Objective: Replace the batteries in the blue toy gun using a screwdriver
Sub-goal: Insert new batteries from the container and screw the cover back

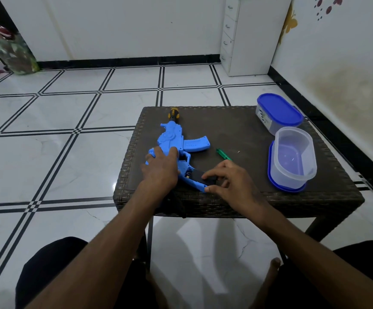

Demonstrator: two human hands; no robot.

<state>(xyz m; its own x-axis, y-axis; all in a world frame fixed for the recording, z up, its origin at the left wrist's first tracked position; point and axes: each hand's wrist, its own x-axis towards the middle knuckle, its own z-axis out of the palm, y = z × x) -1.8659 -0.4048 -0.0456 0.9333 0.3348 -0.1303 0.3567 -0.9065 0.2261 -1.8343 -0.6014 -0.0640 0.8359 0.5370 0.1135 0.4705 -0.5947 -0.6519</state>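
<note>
The blue toy gun [176, 139] lies flat on the dark wicker table [236, 130], muzzle pointing away, its grip toward me. My left hand [161, 168] rests flat on the gun's middle and presses it down. My right hand [230, 181] pinches the end of the gun's grip, where a black battery [203, 176] shows in the open compartment. A green screwdriver [223, 153] lies on the table just beyond my right hand. A yellow and black tool handle [174, 113] sticks out behind the muzzle.
At the table's right stand an open clear plastic box [294, 157] on its blue lid and a closed box with a blue lid [278, 112]. A white drawer cabinet [252, 34] stands against the far wall. My knees are below the table's near edge.
</note>
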